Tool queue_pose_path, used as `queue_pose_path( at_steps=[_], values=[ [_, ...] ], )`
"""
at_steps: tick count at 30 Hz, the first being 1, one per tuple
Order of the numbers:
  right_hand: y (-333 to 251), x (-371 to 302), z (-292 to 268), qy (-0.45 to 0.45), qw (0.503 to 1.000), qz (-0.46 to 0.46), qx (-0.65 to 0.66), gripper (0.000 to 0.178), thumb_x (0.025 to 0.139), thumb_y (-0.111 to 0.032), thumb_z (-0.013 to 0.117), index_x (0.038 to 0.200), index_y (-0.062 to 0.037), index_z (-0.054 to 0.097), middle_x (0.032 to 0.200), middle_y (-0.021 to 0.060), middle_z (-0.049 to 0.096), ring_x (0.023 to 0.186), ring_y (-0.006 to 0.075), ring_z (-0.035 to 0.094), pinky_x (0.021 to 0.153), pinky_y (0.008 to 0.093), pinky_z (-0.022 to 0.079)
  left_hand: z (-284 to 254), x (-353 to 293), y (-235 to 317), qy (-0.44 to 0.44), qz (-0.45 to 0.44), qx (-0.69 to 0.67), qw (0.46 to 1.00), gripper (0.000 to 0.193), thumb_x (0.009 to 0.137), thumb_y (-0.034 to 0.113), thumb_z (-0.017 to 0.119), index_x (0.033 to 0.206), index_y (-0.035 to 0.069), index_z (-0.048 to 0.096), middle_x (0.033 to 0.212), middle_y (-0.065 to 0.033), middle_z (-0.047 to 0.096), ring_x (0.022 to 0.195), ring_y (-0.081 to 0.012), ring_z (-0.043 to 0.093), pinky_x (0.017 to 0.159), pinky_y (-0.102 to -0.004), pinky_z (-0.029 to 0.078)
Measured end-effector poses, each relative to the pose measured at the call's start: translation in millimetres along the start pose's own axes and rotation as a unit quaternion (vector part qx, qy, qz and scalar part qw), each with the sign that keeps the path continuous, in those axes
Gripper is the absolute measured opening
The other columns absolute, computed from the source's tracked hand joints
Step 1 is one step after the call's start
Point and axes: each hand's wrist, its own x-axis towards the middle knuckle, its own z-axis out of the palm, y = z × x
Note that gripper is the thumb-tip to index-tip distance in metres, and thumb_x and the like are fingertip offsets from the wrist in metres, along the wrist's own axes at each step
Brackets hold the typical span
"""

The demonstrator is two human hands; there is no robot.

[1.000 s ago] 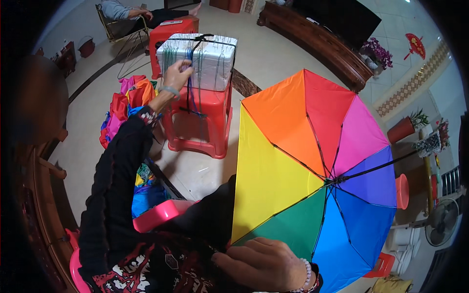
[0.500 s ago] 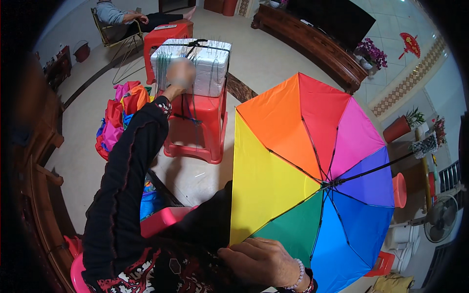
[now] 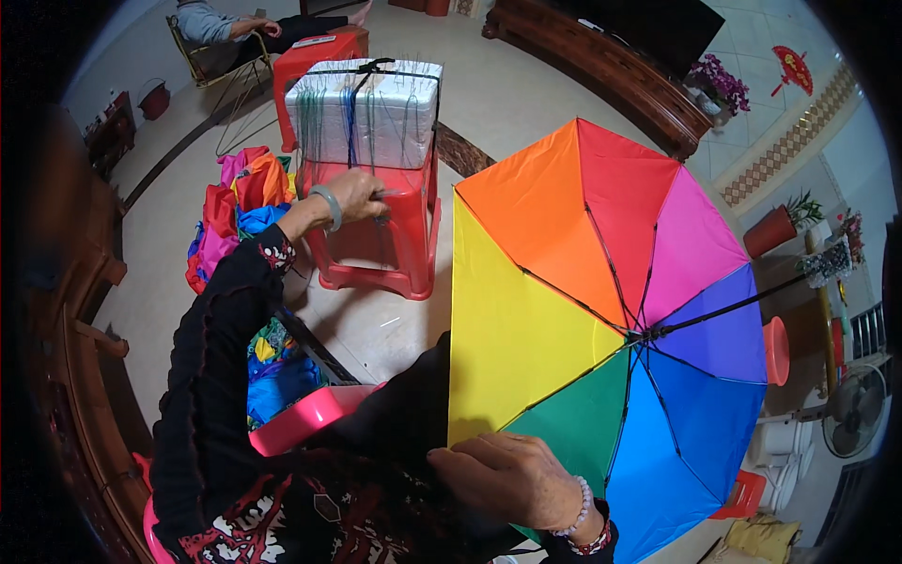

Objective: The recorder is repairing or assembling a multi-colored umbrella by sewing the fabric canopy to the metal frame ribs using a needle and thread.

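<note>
Head view: blue and green threads (image 3: 351, 132) drape a strapped white foam box (image 3: 395, 132), contents hidden, on a red stool (image 3: 412, 221). The rainbow umbrella (image 3: 583, 348) spreads right of the left hand (image 3: 352, 195), which is curled closed, on what I cannot tell; the right hand (image 3: 512, 481) grips the umbrella's near edge.
</note>
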Motion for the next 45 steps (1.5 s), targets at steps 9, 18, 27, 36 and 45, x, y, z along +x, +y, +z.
queue_pose_path(
  at_steps=[9, 18, 27, 36, 45],
  values=[
    [1.6, -3.2, 8.2, -0.011, 1.0, 0.02, 0.014, 0.03, 0.071, -0.005, 0.063, 0.1, -0.0048, 0.06, 0.074, 0.0055, 0.055, 0.063, 0.021, 0.056, 0.053, 0.0302, 0.046, -54.8, 65.7, -10.8, 0.397, -0.097, -0.131, 0.903, 0.027, 0.078, 0.029, 0.063, 0.078, 0.003, 0.061, 0.071, -0.0162, 0.062, 0.063, -0.0254, 0.061, 0.059, -0.0372, 0.047],
    [2.0, -14.9, 14.6, -0.007, 0.997, 0.02, -0.078, 0.02, 0.075, -0.012, 0.059, 0.093, -0.0039, 0.056, 0.073, 0.006, 0.051, 0.068, 0.0212, 0.055, 0.055, 0.0314, 0.045, -58.5, 141.3, -43.9, 0.282, -0.084, 0.134, 0.946, 0.017, 0.079, 0.011, 0.054, 0.094, 0.004, 0.057, 0.087, -0.0185, 0.06, 0.081, -0.0329, 0.06, 0.072, -0.0425, 0.048],
    [22.0, -42.6, 63.7, 0.015, 0.992, 0.104, -0.067, 0.012, 0.075, -0.014, 0.054, 0.083, -0.0048, 0.051, 0.078, 0.0093, 0.054, 0.075, 0.0221, 0.057, 0.06, 0.0317, 0.048, -58.5, 126.2, -56.4, 0.344, -0.023, 0.131, 0.93, 0.037, 0.085, 0.034, 0.056, 0.113, 0.011, 0.058, 0.107, -0.0152, 0.061, 0.099, -0.0276, 0.059, 0.083, -0.0354, 0.046],
    [60.3, -7.5, 99.5, 0.021, 0.992, 0.114, -0.049, 0.015, 0.074, -0.013, 0.054, 0.084, -0.0025, 0.052, 0.079, 0.0148, 0.054, 0.062, 0.0283, 0.06, 0.049, 0.0387, 0.049, 10.5, -19.7, 74.6, 0.066, 0.124, -0.281, 0.95, 0.02, 0.086, 0.004, 0.055, 0.105, -0.002, 0.058, 0.092, -0.0035, 0.059, 0.087, -0.01, 0.054, 0.077, -0.0214, 0.044],
    [80.0, 5.6, 104.5, 0.186, 0.964, 0.116, -0.15, 0.019, 0.078, -0.015, 0.051, 0.092, -0.0028, 0.054, 0.082, 0.0137, 0.054, 0.074, 0.0281, 0.059, 0.055, 0.0398, 0.048, 73.9, -56.9, 143.9, -0.05, 0.148, -0.319, 0.935, 0.018, 0.082, 0.003, 0.058, 0.099, -0.003, 0.059, 0.085, -0.0039, 0.061, 0.075, -0.0077, 0.054, 0.069, -0.0205, 0.044]
  ],
)
